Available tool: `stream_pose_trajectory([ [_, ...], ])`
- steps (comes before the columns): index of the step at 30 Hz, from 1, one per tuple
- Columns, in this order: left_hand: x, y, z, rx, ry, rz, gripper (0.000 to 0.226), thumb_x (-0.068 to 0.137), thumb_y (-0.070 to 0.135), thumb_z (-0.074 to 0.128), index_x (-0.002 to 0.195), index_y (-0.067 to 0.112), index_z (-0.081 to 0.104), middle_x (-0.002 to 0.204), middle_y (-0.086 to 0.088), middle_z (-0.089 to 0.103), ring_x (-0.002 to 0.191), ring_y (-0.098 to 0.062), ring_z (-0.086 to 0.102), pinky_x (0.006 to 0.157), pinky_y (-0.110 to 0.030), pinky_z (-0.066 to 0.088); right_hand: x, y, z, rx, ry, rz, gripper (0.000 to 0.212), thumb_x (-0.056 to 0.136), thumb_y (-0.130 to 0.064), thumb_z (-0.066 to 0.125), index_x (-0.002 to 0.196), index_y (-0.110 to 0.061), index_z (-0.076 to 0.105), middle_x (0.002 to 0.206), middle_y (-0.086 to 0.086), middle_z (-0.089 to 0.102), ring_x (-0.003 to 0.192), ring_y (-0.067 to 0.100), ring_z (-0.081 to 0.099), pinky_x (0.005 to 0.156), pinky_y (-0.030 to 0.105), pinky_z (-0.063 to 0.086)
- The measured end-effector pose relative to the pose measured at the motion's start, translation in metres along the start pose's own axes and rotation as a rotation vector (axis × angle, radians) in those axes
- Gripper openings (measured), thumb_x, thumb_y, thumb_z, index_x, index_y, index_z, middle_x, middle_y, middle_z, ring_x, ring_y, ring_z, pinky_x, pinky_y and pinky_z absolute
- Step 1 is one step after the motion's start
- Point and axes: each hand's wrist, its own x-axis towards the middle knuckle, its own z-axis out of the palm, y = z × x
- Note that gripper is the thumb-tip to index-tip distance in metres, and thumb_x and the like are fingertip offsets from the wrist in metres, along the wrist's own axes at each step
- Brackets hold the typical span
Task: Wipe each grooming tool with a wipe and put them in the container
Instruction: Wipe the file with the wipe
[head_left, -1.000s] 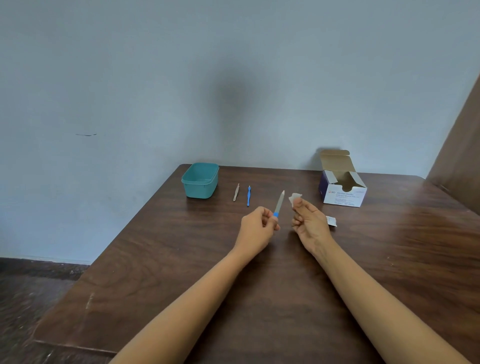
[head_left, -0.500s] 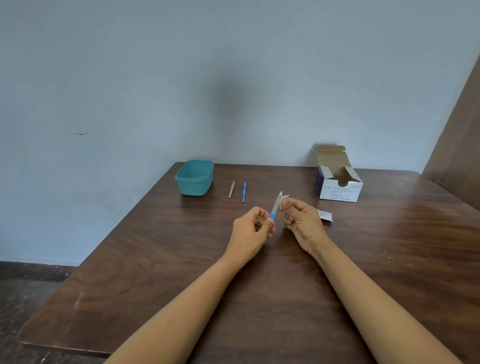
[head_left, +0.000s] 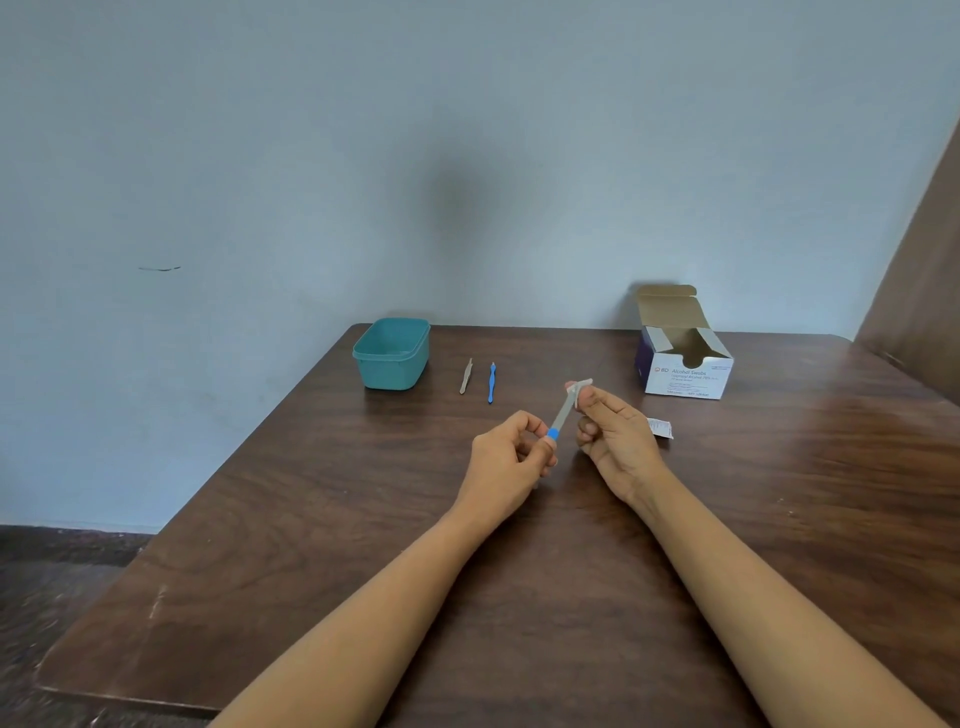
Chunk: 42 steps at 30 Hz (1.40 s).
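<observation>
The left hand (head_left: 511, 454) held a file (head_left: 562, 413) by its blue end, with the thumb and fingers curled round it. The file was long and thin. Its blue end was low and near the person. Its grey tip pointed up and away, toward the wall (head_left: 467, 130), and leaned a little to the right. The right hand (head_left: 618, 439) pinched a small white wipe (head_left: 581, 387) round the top of the file, so the wipe hid the tip. The other fingers of that hand were curled in. The two hands were close together over the middle of the table (head_left: 311, 493), and only the file and the wipe joined them. The file was up in the air and did not touch the table. Far back on the left stood a green tub (head_left: 392, 353), open at the top. Just to the right of the tub lay tweezers (head_left: 466, 376) and a blue tool (head_left: 491, 383), side by side but not touching. Both lay with their long sides running away from the person, toward the wall. Far back on the right stood a white box (head_left: 685, 358) of swabs with its lid flap up. A small wrapper (head_left: 661, 428) lay flat on the table just past the right hand, between that hand and the box.
</observation>
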Motion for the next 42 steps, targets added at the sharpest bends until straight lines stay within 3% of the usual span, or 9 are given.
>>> stream_pose_trajectory([
  [4, 0.0002, 0.0012, 0.0002, 0.037, -0.002, -0.01, 0.006, 0.093, 0.022, 0.059, 0.097, 0.017, 0.062, 0.072, 0.006, 0.069, 0.063, -0.002, 0.062, 0.063, -0.022, 0.055, 0.0007, 0.0009, -0.0012, -0.044, -0.032, 0.005, 0.013, 0.09, -0.01, 0.059, 0.094, -0.008, 0.071, 0.095, 0.003, 0.068, 0.052, 0.004, 0.042, 0.055, 0.018, 0.036],
  [9, 0.0002, 0.0003, 0.0005, 0.066, 0.021, -0.01, 0.003, 0.092, 0.022, 0.06, 0.094, 0.02, 0.061, 0.072, 0.005, 0.069, 0.065, -0.004, 0.064, 0.071, -0.028, 0.057, -0.0018, 0.0015, -0.0013, -0.113, -0.036, -0.008, 0.011, 0.086, -0.006, 0.065, 0.094, -0.007, 0.071, 0.072, -0.001, 0.057, 0.055, 0.006, 0.041, 0.056, 0.02, 0.036],
  [17, -0.0008, -0.0008, -0.0009, 0.151, 0.036, 0.024, 0.003, 0.092, 0.022, 0.058, 0.091, 0.024, 0.059, 0.074, -0.004, 0.069, 0.07, -0.017, 0.064, 0.072, -0.035, 0.057, -0.003, 0.0023, 0.0015, -0.108, -0.01, -0.025, 0.006, 0.083, -0.005, 0.067, 0.084, -0.01, 0.068, 0.068, -0.001, 0.053, 0.055, 0.006, 0.04, 0.052, 0.017, 0.035],
  [29, -0.0024, -0.001, -0.001, 0.185, 0.023, 0.027, 0.004, 0.092, 0.023, 0.059, 0.092, 0.026, 0.059, 0.074, -0.003, 0.069, 0.07, -0.015, 0.064, 0.073, -0.033, 0.056, -0.003, 0.0017, 0.0012, -0.269, -0.001, -0.076, 0.017, 0.09, -0.002, 0.057, 0.083, -0.007, 0.071, 0.062, 0.0, 0.049, 0.056, 0.006, 0.038, 0.051, 0.019, 0.029],
  [35, -0.001, -0.0013, -0.0011, 0.173, 0.027, 0.013, 0.004, 0.093, 0.023, 0.059, 0.092, 0.026, 0.059, 0.075, -0.002, 0.069, 0.07, -0.013, 0.064, 0.072, -0.032, 0.058, -0.0009, 0.0054, -0.0002, -0.298, 0.051, -0.107, 0.005, 0.082, -0.013, 0.071, 0.08, -0.012, 0.075, 0.06, 0.0, 0.05, 0.053, 0.006, 0.037, 0.049, 0.02, 0.032],
  [42, -0.0006, -0.001, -0.0005, 0.171, 0.019, 0.0, 0.004, 0.093, 0.022, 0.059, 0.093, 0.026, 0.059, 0.077, 0.0, 0.069, 0.072, -0.011, 0.065, 0.074, -0.031, 0.058, -0.0026, 0.0054, 0.0008, -0.299, 0.076, -0.106, 0.005, 0.083, -0.012, 0.071, 0.08, -0.008, 0.072, 0.057, -0.002, 0.049, 0.054, 0.007, 0.037, 0.05, 0.021, 0.032],
])
